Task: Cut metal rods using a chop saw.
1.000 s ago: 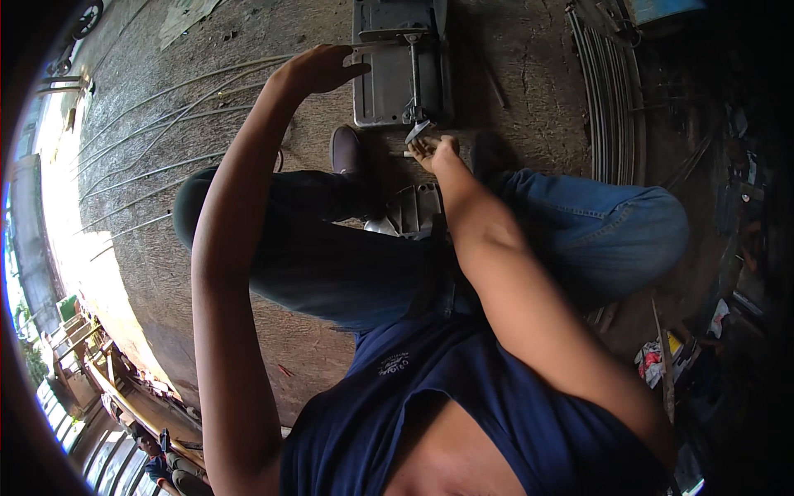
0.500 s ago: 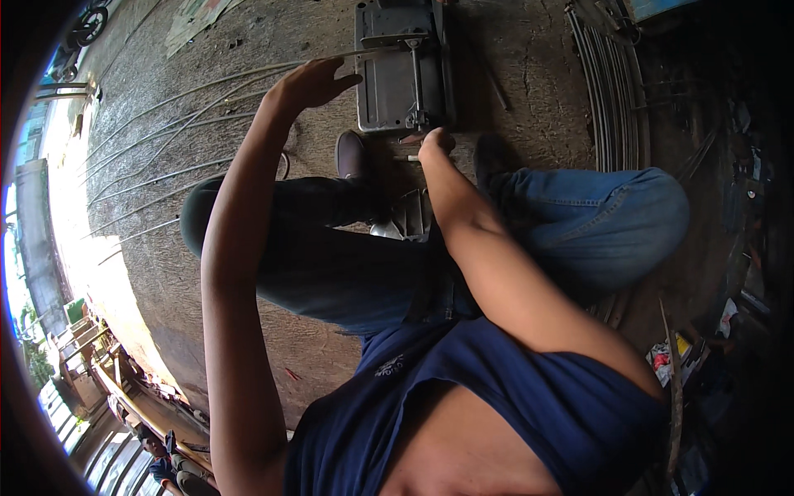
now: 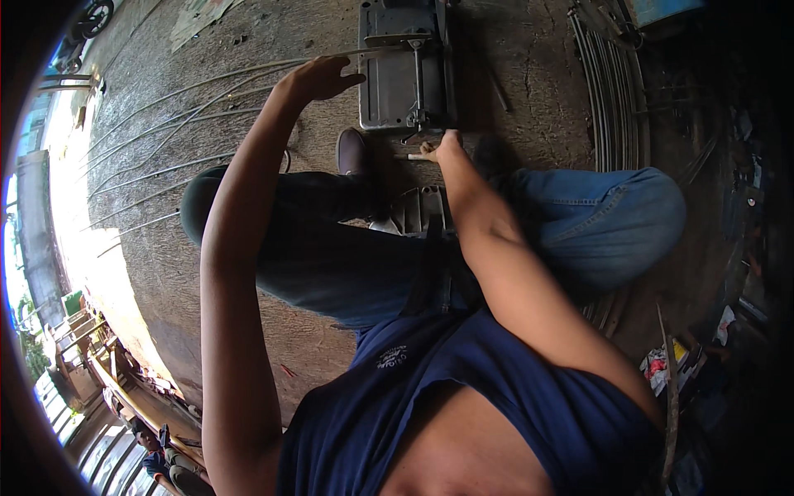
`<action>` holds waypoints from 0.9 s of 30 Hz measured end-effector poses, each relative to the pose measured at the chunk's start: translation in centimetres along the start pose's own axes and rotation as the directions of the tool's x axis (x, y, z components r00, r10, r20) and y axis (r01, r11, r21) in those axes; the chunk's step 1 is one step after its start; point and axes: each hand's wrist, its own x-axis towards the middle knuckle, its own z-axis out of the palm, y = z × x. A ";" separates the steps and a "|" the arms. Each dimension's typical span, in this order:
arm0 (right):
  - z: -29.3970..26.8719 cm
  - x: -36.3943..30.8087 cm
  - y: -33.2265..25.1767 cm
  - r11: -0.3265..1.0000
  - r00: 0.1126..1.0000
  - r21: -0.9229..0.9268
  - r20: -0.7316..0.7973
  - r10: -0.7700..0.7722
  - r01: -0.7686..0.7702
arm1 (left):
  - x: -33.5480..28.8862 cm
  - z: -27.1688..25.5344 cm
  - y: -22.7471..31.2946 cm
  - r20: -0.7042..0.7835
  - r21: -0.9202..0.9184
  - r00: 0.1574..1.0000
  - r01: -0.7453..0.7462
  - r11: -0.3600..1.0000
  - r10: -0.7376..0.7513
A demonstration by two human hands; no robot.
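My left hand is at the left side of a grey metal machine base. Its fingers curl over a long thin metal rod, while the thumb sticks out apart. The rod runs from the floor at left to a clamp plate on the base. My right hand is low at the base's near end, beside the end of a screw shaft with a small crank. Its fingers are bent and partly hidden; what they hold is unclear. A short pale stick shows just beside them.
Several long rods lie across the concrete floor at left. A bundle of rods lies at right. Between my legs is a ribbed metal part. A loose bar lies right of the base. A person sits far lower left.
My right hand has shifted slightly right, away from the screw shaft's end, and its fingers now show. My left hand stays almost where it was at the rod. The view has shifted a little.
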 end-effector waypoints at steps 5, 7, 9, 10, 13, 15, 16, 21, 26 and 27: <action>-1.2 0.1 0.3 0.896 0.995 0.437 0.002 -0.096 0.085 | -0.2 1.1 -1.0 0.057 0.017 0.998 0.036 0.999 -0.037; -1.7 0.4 -0.1 0.934 0.990 0.331 -0.003 -0.142 0.135 | 0.4 2.2 -1.9 0.059 -0.005 0.997 0.047 0.999 -0.047; -2.0 0.6 -0.6 0.950 0.979 0.269 0.083 -0.188 0.160 | 1.5 4.0 -3.2 0.034 -0.004 0.999 0.000 1.000 0.000; -2.2 0.6 -0.8 0.955 0.971 0.264 0.156 -0.183 0.138 | 2.2 4.9 -4.1 0.030 0.002 0.999 -0.016 1.000 0.016; -2.1 0.7 -1.1 0.971 0.969 0.153 0.137 -0.205 0.184 | 6.1 6.4 -7.3 0.324 -0.171 0.941 0.158 0.973 -0.096; -1.9 0.9 -0.9 0.976 0.971 0.084 0.120 -0.208 0.199 | 7.8 8.5 -9.1 0.259 -0.352 0.915 0.387 0.852 -0.309; -2.0 1.1 -0.8 0.976 0.972 0.052 0.094 -0.215 0.211 | 8.8 9.8 -9.8 0.252 -0.396 0.899 0.433 0.809 -0.358; -3.1 3.2 -0.7 0.985 0.968 0.121 0.206 -0.144 0.121 | 14.0 14.6 -11.3 0.284 -0.856 0.786 0.465 0.224 -0.549; -5.5 5.6 -1.7 0.984 0.987 0.132 0.090 -0.135 0.122 | 19.1 15.1 -11.7 0.381 -0.897 0.692 0.116 -0.426 -0.613; -5.9 5.8 -1.8 0.986 0.991 0.138 0.076 -0.109 0.098 | 20.0 15.0 -11.7 0.403 -0.855 0.662 0.027 -0.518 -0.632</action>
